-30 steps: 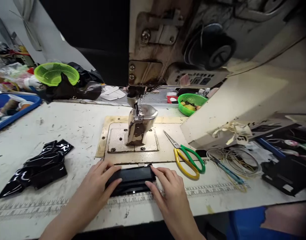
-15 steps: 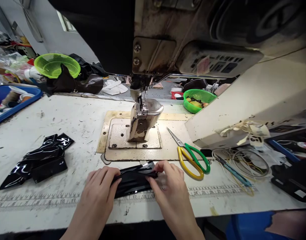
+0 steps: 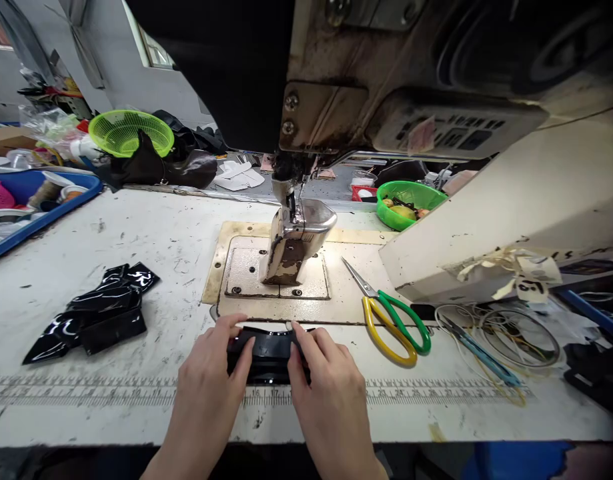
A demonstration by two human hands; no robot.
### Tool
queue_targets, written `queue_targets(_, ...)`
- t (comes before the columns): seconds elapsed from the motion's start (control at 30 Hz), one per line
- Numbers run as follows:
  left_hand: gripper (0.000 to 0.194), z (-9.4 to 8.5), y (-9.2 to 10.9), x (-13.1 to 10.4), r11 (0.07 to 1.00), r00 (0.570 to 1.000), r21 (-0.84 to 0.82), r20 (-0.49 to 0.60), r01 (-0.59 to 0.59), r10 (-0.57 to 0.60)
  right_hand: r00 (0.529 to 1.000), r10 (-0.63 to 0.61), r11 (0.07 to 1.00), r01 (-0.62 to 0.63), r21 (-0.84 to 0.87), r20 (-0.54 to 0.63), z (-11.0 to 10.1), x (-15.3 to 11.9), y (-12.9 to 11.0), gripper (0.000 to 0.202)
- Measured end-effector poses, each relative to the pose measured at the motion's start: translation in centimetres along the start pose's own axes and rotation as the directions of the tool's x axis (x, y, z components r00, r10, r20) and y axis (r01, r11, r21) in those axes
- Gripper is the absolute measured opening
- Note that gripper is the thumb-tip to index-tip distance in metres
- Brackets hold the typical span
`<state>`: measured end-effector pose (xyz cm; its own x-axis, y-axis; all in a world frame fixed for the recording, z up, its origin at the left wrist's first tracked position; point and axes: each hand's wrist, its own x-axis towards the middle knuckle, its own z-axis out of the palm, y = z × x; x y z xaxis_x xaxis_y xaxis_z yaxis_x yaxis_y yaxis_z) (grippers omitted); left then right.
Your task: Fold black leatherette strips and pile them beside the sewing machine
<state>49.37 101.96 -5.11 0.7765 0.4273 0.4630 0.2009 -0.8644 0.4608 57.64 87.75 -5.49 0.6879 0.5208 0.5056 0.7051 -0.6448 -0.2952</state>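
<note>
Holding the black strip (image 3: pixel 267 347) at opposite ends, the left hand (image 3: pixel 207 373) and right hand (image 3: pixel 330 377) presumably steadied it.

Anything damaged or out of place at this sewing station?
Mostly wear: paint on the post is chipped, showing brown patches. Right of the scissors, loose cords lie tangled, looking untidy.

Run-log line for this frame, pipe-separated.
left hand: holds black strip, left end | right hand: holds strip, right end | scissors: right of hands

Strip (image 3: pixel 270 347) apparently on table (image 3: pixel 161 233)
</note>
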Motion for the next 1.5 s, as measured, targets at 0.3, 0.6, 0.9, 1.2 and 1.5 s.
queue_targets(0.3,0.047,1.0,1.0,-1.1,0.943,0.946,0.086,0.065,-0.322,0.317,0.991,-0.113,0.966,0.127,0.227,-0.075,0.4,-0.2,0.0,0.04)
queue_targets(0.6,0.051,0.8,-1.0,-0.4,0.891,0.891,0.052,0.066,-0.452,0.448,0.955,-0.293,0.864,0.283,0.417,-0.04,-0.7,0.8,2.9,0.04)
queue_targets(0.9,0.05,-0.1,-3.0,-0.1,0.861,0.851,-0.026,0.141,-0.507,0.506,0.942,-0.332,0.836,0.267,0.48,0.054,-0.8,0.9,3.9,0.045)
queue_targets(1.2,0.056,0.1,-3.5,-0.8,0.888,0.869,-0.071,0.18,-0.455,0.46,0.917,-0.389,0.847,0.32,0.425,0.085,-0.6,1.1,3.9,0.042)
queue_targets(1.5,0.063,-0.1,-3.5,-0.6,0.86,0.834,-0.071,0.217,-0.505,0.507,0.879,-0.456,0.842,0.375,0.388,0.138,-0.6,0.9,4.5,0.051)
